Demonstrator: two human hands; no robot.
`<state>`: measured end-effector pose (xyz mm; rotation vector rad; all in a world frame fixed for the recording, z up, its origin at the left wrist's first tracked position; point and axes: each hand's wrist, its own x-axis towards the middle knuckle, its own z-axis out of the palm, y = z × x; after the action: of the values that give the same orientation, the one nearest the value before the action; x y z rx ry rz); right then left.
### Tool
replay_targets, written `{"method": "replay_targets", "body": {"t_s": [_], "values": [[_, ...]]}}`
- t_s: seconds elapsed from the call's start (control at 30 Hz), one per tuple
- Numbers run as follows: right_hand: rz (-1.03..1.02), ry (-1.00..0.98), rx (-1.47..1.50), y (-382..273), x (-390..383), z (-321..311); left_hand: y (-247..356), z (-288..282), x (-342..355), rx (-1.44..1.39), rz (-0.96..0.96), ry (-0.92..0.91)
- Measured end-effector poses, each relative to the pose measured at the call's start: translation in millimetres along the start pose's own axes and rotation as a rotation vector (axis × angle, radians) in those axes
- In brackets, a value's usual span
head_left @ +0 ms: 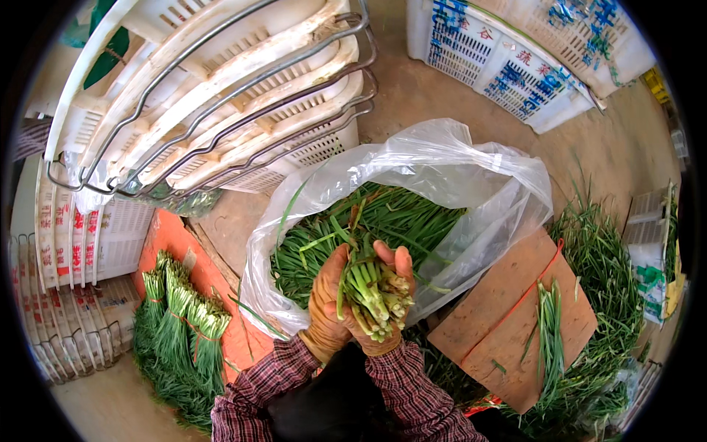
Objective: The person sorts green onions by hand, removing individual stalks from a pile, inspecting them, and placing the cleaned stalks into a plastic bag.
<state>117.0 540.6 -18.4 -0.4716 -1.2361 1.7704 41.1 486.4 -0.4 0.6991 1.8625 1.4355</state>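
Between my two hands sits a bunch of chives (374, 298), its pale cut ends toward me and its leaves pointing away. My left hand (329, 303) wraps the bunch's left side. Around its right side curls my right hand (402, 267), the fingertips showing above the stalks. Just beyond and below is a large clear plastic bag (508, 184), wide at the mouth, with loose green chives (398, 214) inside. Where the held leaves end among those loose ones is hard to make out.
Tied chive bundles (188, 317) lie on an orange board (166, 236) at left. A brown board (515, 317) with a red cord and a few chives (550, 331) is at right, beside heaped greens (600, 272). Stacked white crates (243, 96) and another white crate (501, 62) stand farther off.
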Motion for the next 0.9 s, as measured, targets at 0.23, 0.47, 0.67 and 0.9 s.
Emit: {"method": "replay_targets", "body": {"t_s": [0.23,0.47,0.67,0.9], "values": [[-0.13,-0.037,-0.264,-10,8,4,-13,9,-6,-0.204,-0.045,-0.005],[0.194,0.21,-0.188,-21,30,3,-20,-1,-19,0.427,0.237,-0.073],[0.111,0.396,0.076,-79,48,-38,-3,-38,-8,0.656,0.572,-0.294],[-0.395,0.011,-0.014,-258,29,-66,-93,-78,-33,1.027,0.248,-0.341]]}}
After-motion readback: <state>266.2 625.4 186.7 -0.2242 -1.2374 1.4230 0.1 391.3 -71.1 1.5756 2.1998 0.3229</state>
